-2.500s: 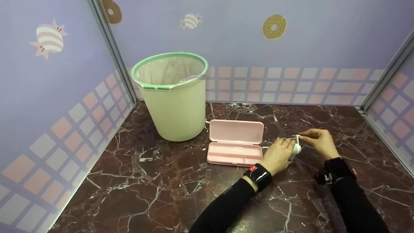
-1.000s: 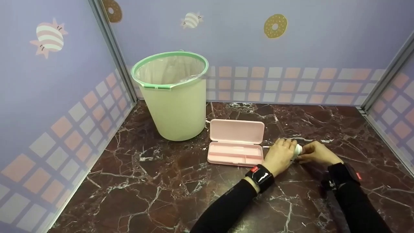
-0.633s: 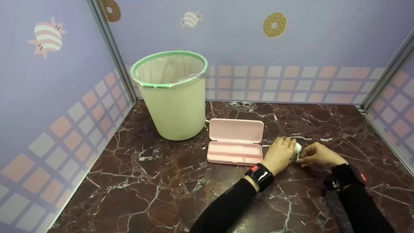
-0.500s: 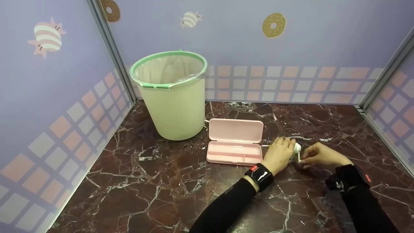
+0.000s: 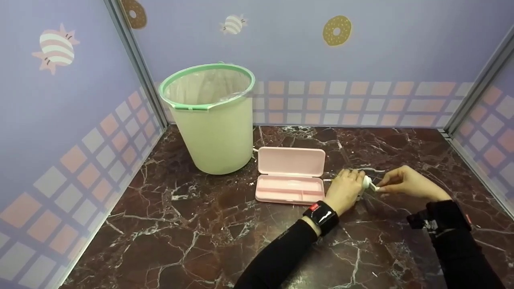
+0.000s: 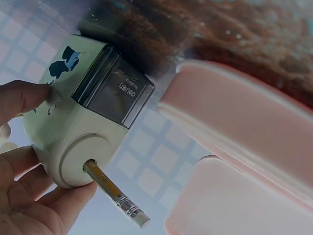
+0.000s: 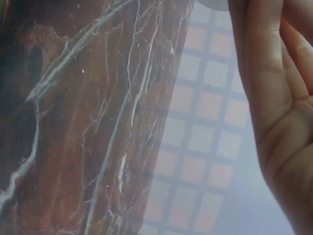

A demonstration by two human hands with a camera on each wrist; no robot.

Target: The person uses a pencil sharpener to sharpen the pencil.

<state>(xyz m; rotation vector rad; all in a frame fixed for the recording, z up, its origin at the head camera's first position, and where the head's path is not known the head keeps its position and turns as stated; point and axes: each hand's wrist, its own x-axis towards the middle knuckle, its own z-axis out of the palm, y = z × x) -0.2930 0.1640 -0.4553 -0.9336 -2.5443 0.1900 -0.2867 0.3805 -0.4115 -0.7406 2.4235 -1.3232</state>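
My left hand (image 5: 344, 190) grips a pale pencil sharpener (image 6: 105, 120) over its top, thumb on one side and fingers on the other in the left wrist view. A yellow pencil (image 6: 110, 188) with a white eraser sticks out of the sharpener's front hole, pointing at the pink case. The sharpener's dark see-through shavings drawer (image 6: 117, 93) faces the left wrist camera. In the head view my right hand (image 5: 409, 184) pinches the end of the white crank (image 5: 374, 186) at the sharpener's back. Most of the sharpener is hidden behind my left hand there.
A pink pencil case (image 5: 291, 161) stands open, lid up, just left of my left hand. Behind it to the left is a tall pale green bin (image 5: 223, 136) with a clear liner. Patterned walls enclose the dark marble-look table (image 5: 180, 245).
My right hand has taken the crank from pointing up, down through the bottom, and now out to the right. My left hand keeps its hold on the sharpener.
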